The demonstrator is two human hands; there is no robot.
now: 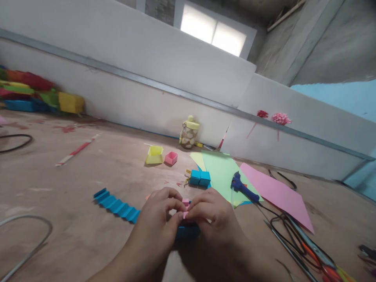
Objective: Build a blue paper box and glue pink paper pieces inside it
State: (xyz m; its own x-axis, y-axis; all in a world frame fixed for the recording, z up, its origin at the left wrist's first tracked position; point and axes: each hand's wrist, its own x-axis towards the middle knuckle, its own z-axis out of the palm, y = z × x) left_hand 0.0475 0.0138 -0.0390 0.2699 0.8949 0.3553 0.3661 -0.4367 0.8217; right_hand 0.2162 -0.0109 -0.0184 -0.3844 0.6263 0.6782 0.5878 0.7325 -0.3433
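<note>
My left hand (158,219) and my right hand (211,213) meet low in the middle of the view, fingertips pinched together on a small folded pink paper piece (185,207). Under both hands lies a blue accordion-folded paper strip (117,205), which runs out to the left; part of it is hidden beneath my palms. Just beyond my fingers stand two small blue paper boxes (199,178).
A yellow paper box (154,154) and a pink paper box (170,158) sit farther back, near a yellow-lidded jar (188,134) by the wall. Green paper sheet (223,172), pink paper sheet (276,194), a blue glue gun (242,188) and scissors (311,246) lie right.
</note>
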